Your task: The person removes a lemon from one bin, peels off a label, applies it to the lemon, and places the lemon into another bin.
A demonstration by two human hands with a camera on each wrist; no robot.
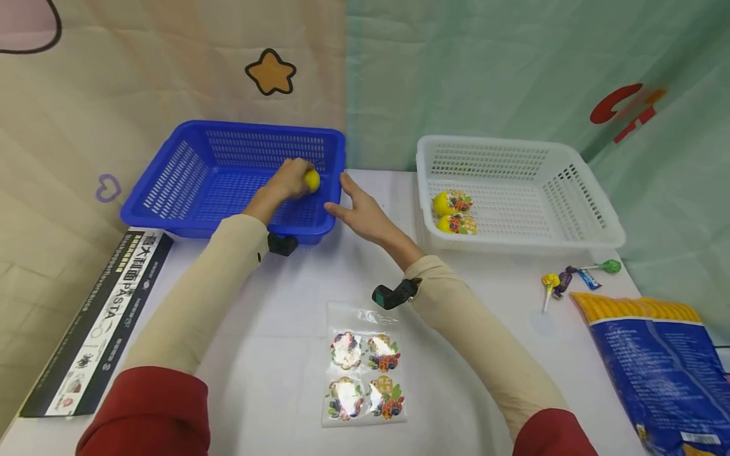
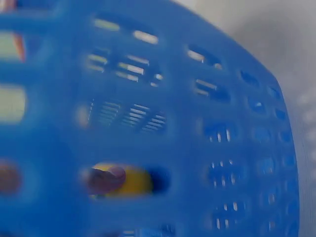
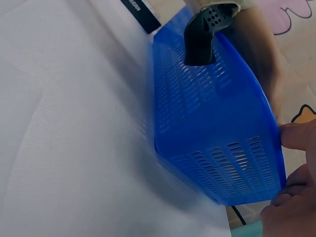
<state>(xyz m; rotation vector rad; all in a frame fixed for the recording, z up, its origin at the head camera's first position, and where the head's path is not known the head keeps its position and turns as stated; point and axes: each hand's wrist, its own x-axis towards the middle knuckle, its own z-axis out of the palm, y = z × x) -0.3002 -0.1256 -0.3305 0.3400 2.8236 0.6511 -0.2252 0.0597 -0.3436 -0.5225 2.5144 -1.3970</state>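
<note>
Inside the blue basket, near its right end, my left hand grips a yellow lemon. Through the slots in the left wrist view, a blurred fingertip lies against the lemon. The palm side of that hand is hidden in the head view. My right hand touches the basket's right rim from outside, thumb and forefinger spread. In the right wrist view, the right thumb rests at the rim of the blue basket.
A white basket holds two lemons with fruit stickers. A sticker sheet lies in front. Wrapped candies and lollipops lie near a blue and yellow bag at right. A long pasta box stands at left.
</note>
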